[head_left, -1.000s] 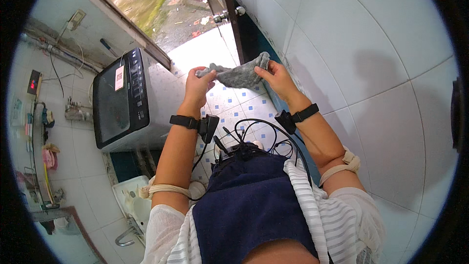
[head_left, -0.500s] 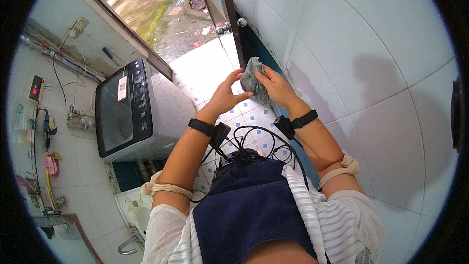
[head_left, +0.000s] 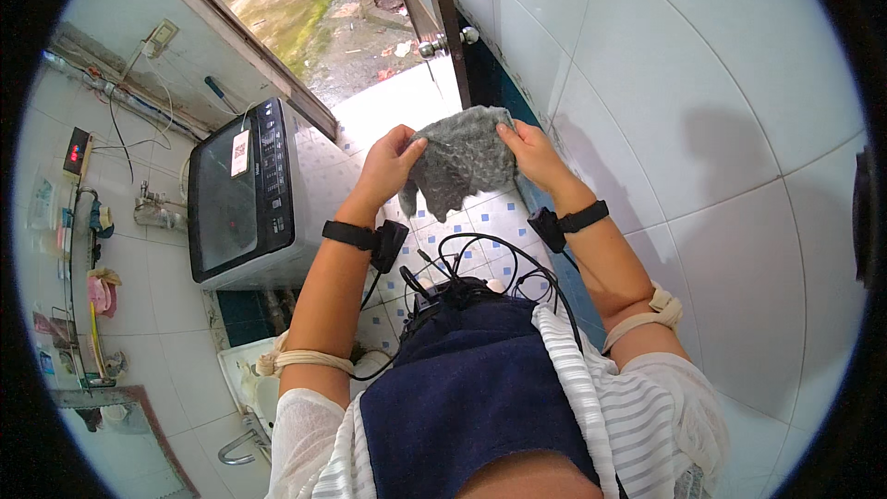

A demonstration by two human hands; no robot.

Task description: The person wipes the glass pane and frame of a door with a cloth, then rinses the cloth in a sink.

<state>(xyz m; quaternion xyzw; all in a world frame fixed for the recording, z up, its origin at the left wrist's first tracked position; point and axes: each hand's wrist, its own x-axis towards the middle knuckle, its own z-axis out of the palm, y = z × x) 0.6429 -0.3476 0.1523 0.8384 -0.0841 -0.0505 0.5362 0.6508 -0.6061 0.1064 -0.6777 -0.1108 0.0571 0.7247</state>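
Observation:
A grey cleaning cloth is stretched between my two hands, in front of the open doorway. Its top edge runs nearly straight across, while the lower edge hangs loose and uneven. My left hand pinches the cloth's left corner between thumb and fingers. At the upper right corner, my right hand grips it with the thumb on top. Each wrist wears a black strap with a small box on it. Black cables loop below the cloth in front of my body.
A top-loading washing machine stands to the left. Ahead, a door with a round knob is open onto a mossy yard. White wall tiles rise close on my right. A sink sits at lower left.
My left hand was open beside the cloth and has now taken hold of its corner. The cloth, bunched in my right hand before, is spread out between both hands.

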